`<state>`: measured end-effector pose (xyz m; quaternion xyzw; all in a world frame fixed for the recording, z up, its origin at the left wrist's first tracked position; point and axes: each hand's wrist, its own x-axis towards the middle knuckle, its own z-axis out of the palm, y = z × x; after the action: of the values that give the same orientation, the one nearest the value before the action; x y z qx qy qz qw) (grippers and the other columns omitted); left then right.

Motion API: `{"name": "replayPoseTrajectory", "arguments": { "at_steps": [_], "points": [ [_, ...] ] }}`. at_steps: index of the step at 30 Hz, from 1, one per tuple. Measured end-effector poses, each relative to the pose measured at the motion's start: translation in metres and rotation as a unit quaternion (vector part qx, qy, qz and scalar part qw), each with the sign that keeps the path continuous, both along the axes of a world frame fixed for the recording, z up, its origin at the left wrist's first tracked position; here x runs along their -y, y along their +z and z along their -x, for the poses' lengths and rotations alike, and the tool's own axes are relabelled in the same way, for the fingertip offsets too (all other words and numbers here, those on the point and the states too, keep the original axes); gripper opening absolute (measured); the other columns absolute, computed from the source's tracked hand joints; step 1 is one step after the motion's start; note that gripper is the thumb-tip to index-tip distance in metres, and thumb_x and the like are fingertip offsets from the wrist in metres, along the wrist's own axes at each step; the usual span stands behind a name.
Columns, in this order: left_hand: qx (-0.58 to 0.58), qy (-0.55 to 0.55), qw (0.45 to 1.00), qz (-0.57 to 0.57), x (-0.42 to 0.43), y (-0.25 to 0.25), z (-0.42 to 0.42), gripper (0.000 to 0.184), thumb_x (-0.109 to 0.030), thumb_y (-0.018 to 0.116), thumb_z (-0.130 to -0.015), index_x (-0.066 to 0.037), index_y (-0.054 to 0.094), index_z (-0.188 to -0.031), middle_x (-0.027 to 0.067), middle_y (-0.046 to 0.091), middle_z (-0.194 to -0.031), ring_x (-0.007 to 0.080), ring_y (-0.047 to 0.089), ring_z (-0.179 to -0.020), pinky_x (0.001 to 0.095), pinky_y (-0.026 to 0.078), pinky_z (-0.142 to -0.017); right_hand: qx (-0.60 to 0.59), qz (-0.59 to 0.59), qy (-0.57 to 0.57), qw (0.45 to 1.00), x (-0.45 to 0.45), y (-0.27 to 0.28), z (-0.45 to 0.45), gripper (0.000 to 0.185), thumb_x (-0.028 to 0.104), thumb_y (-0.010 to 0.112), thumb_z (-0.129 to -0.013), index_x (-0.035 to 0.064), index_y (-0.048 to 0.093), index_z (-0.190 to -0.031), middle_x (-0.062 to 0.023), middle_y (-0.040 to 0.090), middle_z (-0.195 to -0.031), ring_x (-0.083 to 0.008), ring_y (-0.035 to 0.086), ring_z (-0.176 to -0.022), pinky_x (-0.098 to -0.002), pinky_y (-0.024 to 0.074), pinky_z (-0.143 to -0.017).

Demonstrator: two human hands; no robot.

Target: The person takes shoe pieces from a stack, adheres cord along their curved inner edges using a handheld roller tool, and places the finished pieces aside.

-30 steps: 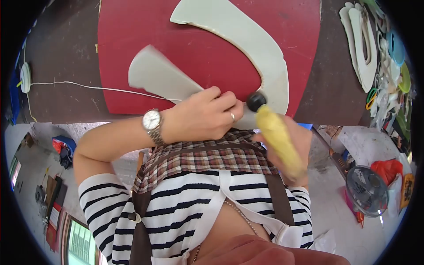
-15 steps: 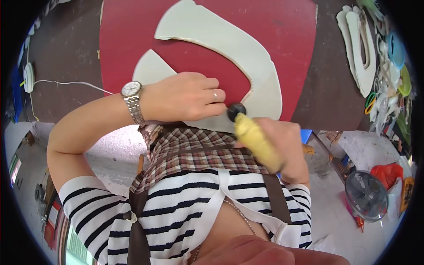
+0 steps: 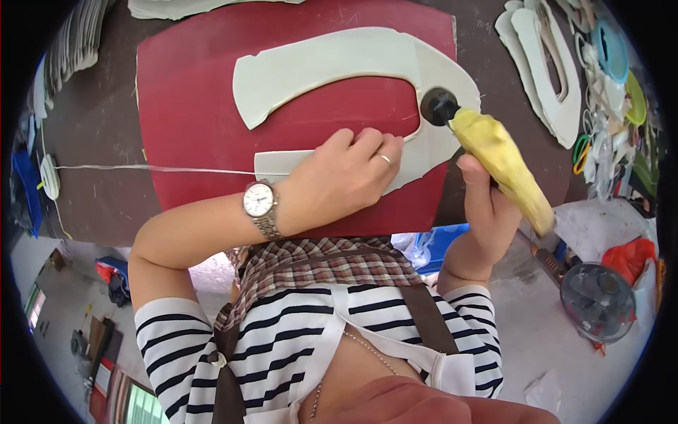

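Note:
A white U-shaped shoe-upper piece (image 3: 339, 49) lies on the red board (image 3: 191, 85), its open end facing left. A thin white tape (image 3: 176, 169) runs from a small reel (image 3: 49, 177) at the left edge across the board to the piece's lower arm. My left hand (image 3: 353, 173), a watch on its wrist, is closed on the tape at the piece's inner edge; the fingertips are partly hidden. In my right hand (image 3: 491, 205) is a hammer (image 3: 501, 152) with a round black head and a yellow-wrapped handle. Its head is over the curved right end of the piece.
More white cut pieces (image 3: 544, 71) lie at the upper right, beside hanging scissors and tape rolls (image 3: 611, 53). A stack of pieces (image 3: 74, 49) sits at the upper left. Below the table's right side are a fan (image 3: 599, 300) and a red bag (image 3: 628, 258).
The white piece has turned on the board, and its open end now points left. My right hand and the hammer have moved up and right. My left hand has shifted right.

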<state>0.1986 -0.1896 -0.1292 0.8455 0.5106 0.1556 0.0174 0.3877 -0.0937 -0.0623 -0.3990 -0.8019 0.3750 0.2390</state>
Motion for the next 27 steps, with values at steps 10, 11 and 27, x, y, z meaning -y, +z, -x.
{"name": "replayPoseTrajectory", "arguments": {
  "at_steps": [10,11,27],
  "points": [
    [0.184,-0.029,0.976,0.111,-0.029,-0.009,-0.001,0.033,-0.005,0.063,-0.079,0.003,0.067,-0.11,0.009,0.061,-0.103,0.0232,0.06,-0.089,0.0365,0.052,-0.066,0.06,-0.02,-0.009,0.998,0.01,-0.003,-0.021,0.034,0.017,0.086,-0.081,-0.005,0.07,-0.101,-0.0113,0.071,-0.085,-0.0176,0.066,-0.067,-0.0307,0.0521,-0.062],
    [0.128,-0.052,0.986,0.098,-0.025,-0.007,-0.002,0.033,-0.007,0.063,-0.08,0.004,0.067,-0.111,0.0091,0.061,-0.105,0.0226,0.06,-0.09,0.0359,0.051,-0.065,0.142,0.034,0.002,0.989,0.007,-0.001,-0.021,0.033,0.016,0.086,-0.081,-0.0048,0.069,-0.101,-0.01,0.071,-0.083,-0.017,0.065,-0.065,-0.0293,0.0517,-0.061],
    [0.038,-0.01,0.997,0.062,0.016,0.008,0.022,0.042,-0.008,0.065,-0.075,0.0,0.069,-0.116,0.0081,0.061,-0.106,0.0242,0.059,-0.088,0.035,0.052,-0.072,0.11,0.063,0.036,0.991,0.024,0.005,-0.001,0.038,0.011,0.083,-0.073,0.0021,0.065,-0.106,-0.0132,0.069,-0.08,-0.0323,0.071,-0.071,-0.036,0.055,-0.061]
  ]
}}
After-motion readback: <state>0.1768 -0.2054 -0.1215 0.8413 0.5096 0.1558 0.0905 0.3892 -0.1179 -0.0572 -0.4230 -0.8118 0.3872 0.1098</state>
